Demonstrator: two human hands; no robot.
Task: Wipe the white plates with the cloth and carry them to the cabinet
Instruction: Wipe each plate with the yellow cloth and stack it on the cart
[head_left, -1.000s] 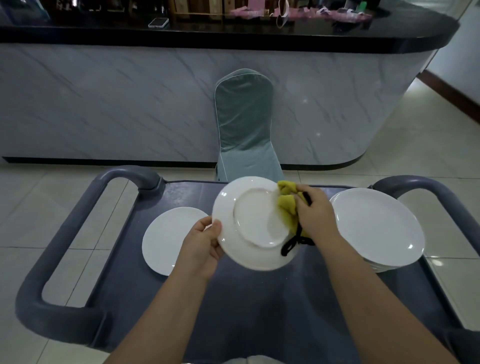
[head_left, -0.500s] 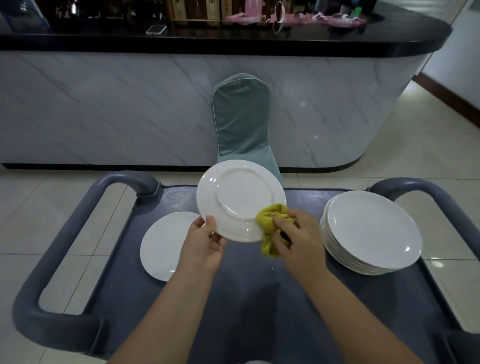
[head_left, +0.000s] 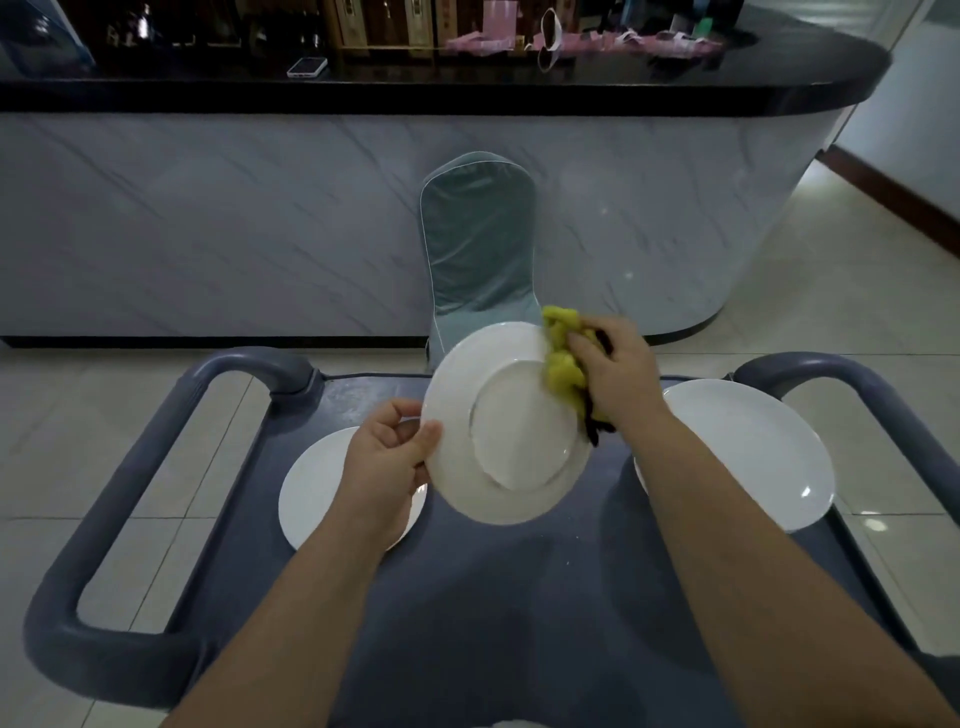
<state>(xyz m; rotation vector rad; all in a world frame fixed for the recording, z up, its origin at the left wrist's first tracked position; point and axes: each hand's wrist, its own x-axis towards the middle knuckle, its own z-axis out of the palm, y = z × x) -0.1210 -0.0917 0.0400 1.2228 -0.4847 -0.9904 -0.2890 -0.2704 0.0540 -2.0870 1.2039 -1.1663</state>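
— White plate (head_left: 506, 423) is up off the cart (head_left: 519, 597), tilted, underside to you. Grip?
— Your left hand (head_left: 387, 457) pinches its rim, thumb on the near face, fingers curled behind. Your right hand (head_left: 610, 376) is closed round the yellow cloth (head_left: 561, 353) and presses it on the rim opposite your left fingers.
— Risk?
— It's a one-edge pinch only. Push the cloth hard and the plate can pivot or slip from under your left thumb. It'd likely drop onto the cart and maybe chip. The glaze looks slick, I'd guess.
— Anything under it?
— Second plate (head_left: 311, 493) lies flat right below your left knuckles, partly hidden by that hand. A drop lands on or beside it.
— Right side?
— Other plates (head_left: 748, 452) sit just outside your right wrist. Can't tell how many are stacked. Swing that elbow out and you clip them.
— Black strip (head_left: 592, 431) on the cloth?
— It dangles below your right palm. Can't tell what it is. It could snag.
— Way to the cabinet?
— Cabinet's not in view. Handles (head_left: 143, 467) flank both forearms. Chair (head_left: 478, 249) stands beyond your fingertips, against the counter (head_left: 208, 208). Both block going straight ahead, so you'd have to step round.
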